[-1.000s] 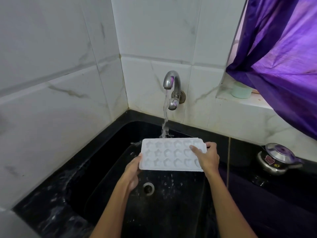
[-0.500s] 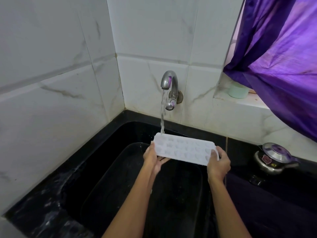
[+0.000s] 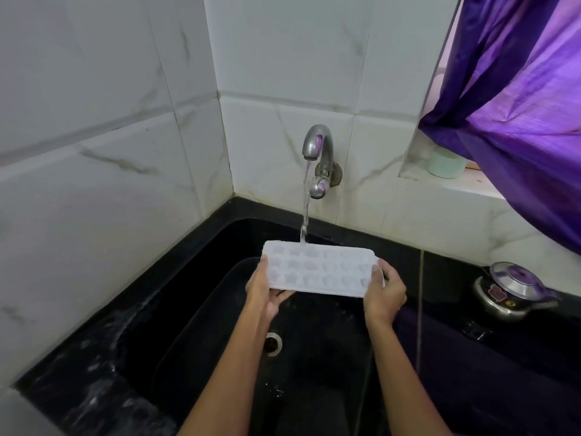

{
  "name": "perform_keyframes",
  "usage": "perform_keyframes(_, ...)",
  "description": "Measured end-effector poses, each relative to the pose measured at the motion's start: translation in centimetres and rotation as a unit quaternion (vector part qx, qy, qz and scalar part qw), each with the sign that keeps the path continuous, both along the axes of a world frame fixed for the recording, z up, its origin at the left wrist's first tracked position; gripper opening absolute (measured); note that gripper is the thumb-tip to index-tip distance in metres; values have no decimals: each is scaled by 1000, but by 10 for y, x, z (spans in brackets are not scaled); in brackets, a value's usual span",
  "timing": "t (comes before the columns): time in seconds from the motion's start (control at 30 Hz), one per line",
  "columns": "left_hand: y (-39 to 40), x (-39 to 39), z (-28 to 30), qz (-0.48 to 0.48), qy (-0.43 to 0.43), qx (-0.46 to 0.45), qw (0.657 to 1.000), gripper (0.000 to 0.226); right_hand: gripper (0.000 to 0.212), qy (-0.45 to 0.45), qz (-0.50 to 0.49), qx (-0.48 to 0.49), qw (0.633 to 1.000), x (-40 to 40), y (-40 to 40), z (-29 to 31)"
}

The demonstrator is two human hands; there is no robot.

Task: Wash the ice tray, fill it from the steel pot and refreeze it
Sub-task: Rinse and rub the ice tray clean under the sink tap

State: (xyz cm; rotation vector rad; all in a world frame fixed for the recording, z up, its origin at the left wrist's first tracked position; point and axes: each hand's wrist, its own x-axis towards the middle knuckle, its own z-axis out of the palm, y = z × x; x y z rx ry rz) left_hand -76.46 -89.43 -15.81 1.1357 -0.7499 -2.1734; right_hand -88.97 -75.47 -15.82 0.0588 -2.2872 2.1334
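Note:
A white ice tray is held level over the black sink, cavities up. My left hand grips its left end, thumb on top and fingers underneath. At the right end my right hand grips it the same way. Water runs from the steel tap onto the tray's far edge near the left. A steel pot with a lid stands on the black counter at the right.
White marble tiles close in the sink on the left and behind. A purple curtain hangs at the upper right over a ledge with a pale green cup. The drain lies in the sink floor below the tray.
The tray went from tilted toward me to nearly level and was raised closer under the stream. My left hand shifted from its near edge to its left end.

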Motion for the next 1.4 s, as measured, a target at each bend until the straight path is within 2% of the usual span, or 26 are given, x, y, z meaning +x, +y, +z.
perform_keyframes(0.33,-18,36,-7,28,-8,-20,999,41,29,11,61,15,998,22,-24,-3)
perform_keyframes(0.7,-32,74,-5,122,-22,-51,991,32,23,63,156,51,984,43,-56,-4)
perform_keyframes(0.87,-36,89,-1,158,-19,-63,985,31,24,100,199,104,969,51,-69,6)
perform_keyframes(1.07,-38,87,5,174,-3,-49,984,33,22,134,199,163,957,46,-86,18)
perform_keyframes(1.13,-39,80,9,174,1,-45,984,31,25,144,181,206,951,42,-88,24)
perform_keyframes(1.3,-42,57,15,160,7,-36,986,31,17,150,160,326,920,29,-87,43)
perform_keyframes(1.4,-41,41,16,145,7,-37,989,34,23,169,158,369,900,14,-91,49)
